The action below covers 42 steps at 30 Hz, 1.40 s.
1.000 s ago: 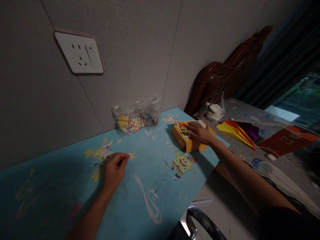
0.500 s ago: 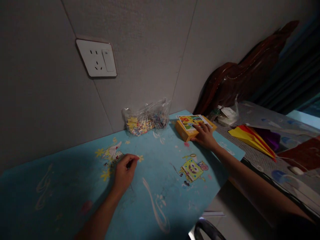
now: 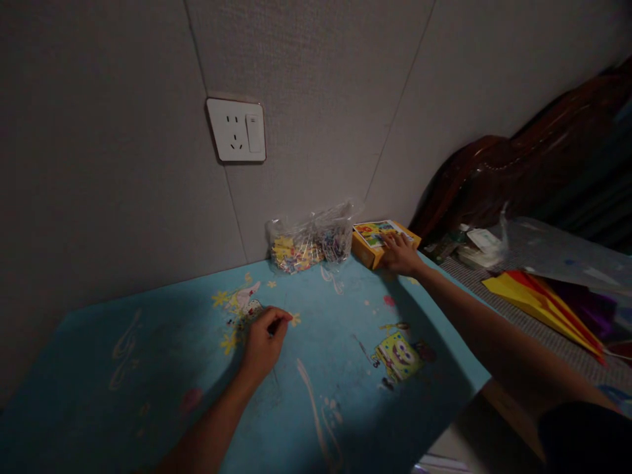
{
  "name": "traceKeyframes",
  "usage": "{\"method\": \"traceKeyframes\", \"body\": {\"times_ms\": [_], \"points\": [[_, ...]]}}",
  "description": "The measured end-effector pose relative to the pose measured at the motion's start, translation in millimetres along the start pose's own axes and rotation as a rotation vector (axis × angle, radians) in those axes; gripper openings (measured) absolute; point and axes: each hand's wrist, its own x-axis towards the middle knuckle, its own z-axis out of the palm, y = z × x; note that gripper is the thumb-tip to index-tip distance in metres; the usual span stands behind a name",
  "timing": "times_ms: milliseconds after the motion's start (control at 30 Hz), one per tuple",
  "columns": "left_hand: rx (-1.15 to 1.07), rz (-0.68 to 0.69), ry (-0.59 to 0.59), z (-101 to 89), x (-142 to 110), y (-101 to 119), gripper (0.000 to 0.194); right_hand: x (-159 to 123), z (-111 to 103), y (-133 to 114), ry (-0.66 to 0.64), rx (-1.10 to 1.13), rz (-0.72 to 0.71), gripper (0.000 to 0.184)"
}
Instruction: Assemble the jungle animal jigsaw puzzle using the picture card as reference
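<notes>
My left hand (image 3: pixel 269 336) rests on the blue tabletop with thumb and forefinger pinched together. Whatever may be between those fingertips is too small or hidden to make out. At the back right, my right hand (image 3: pixel 401 255) grips a yellow cardboard box (image 3: pixel 364 253), its fingers stretched over the top and its thumb low at the near side. On the box lies a colourful picture sheet (image 3: pixel 371 232), partly under my fingers. Left of the box, a clear plastic bag (image 3: pixel 296 253) of small yellow and multicoloured pieces leans against the wall, close to touching the box.
The table (image 3: pixel 162 368) has a blue cover printed with cartoon figures and flowers. A white socket plate (image 3: pixel 237 130) is on the grey wall behind. To the right are a dark wooden headboard (image 3: pixel 474 164), folded yellow and red fabric (image 3: pixel 538 306) and a white packet (image 3: pixel 484 245).
My right hand has shifted the yellow box back and left, up beside the plastic bag. My left hand keeps its pinch in the same spot. The view has turned left.
</notes>
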Motion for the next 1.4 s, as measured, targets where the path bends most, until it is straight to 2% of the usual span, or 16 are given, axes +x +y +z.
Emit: {"method": "traceKeyframes", "body": {"times_ms": [133,200,367,500,533,567,700,833,900,967,1033,1067,1133,1200,1300,1400], "points": [[-0.011,0.001,0.018,-0.7,0.2,-0.3,0.014,4.5,-35.0,-57.2,0.276,0.258,-0.047,0.051],[-0.022,-0.008,0.021,-1.0,0.4,-1.2,0.014,7.8,-52.8,-93.5,0.353,0.358,-0.077,0.037],[-0.183,-0.110,0.049,0.1,0.7,-3.3,0.009,30.3,-78.5,-181.7,0.225,0.544,-0.270,0.051],[-0.274,-0.156,0.111,-1.4,-0.6,-2.9,0.008,65.4,-73.7,-231.5,-0.007,0.493,-0.214,0.070],[-0.297,-0.164,0.136,-2.3,-1.2,-2.3,0.007,72.9,-71.0,-240.0,-0.019,0.491,-0.200,0.071],[-0.324,-0.172,0.163,-3.1,-1.8,-1.7,0.007,78.8,-68.8,-247.3,-0.025,0.493,-0.192,0.067],[-0.474,-0.220,0.298,-6.2,-4.3,0.6,0.015,82.3,-71.1,-270.0,0.032,0.563,-0.218,0.024],[-0.692,-0.348,0.398,-20.5,-12.9,7.0,0.028,62.7,-98.0,-289.8,0.161,0.716,-0.342,0.018],[-0.800,-0.455,0.343,-38.7,-22.4,13.7,0.039,48.4,-115.0,-298.1,0.214,0.815,-0.419,0.016],[-0.878,-0.542,0.242,-63.9,-34.3,20.9,0.061,30.3,-127.0,-304.6,0.246,0.919,-0.489,0.015],[-1.037,-0.595,0.055,-90.8,-46.2,25.8,0.074,7.2,-128.3,-309.8,0.244,1.041,-0.548,0.018],[-1.094,-0.594,0.000,-102.7,-51.4,26.9,0.069,-6.2,-124.3,-312.3,0.231,1.103,-0.574,0.019],[-1.035,-0.591,0.038,-120.3,-59.3,26.2,0.044,-33.9,-107.8,-317.7,0.190,1.204,-0.610,0.019],[-0.971,-0.570,0.079,-127.5,-64.4,22.9,0.028,-58.1,-85.0,-323.7,0.169,1.255,-0.602,0.018],[-0.919,-0.469,0.146,-123.7,-68.3,17.5,0.028,-77.1,-54.8,-329.8,0.189,1.296,-0.530,0.019],[-0.872,-0.371,0.215,-115.6,-68.4,15.7,0.037,-77.4,-41.5,-325.9,0.226,1.308,-0.472,0.021]]}}
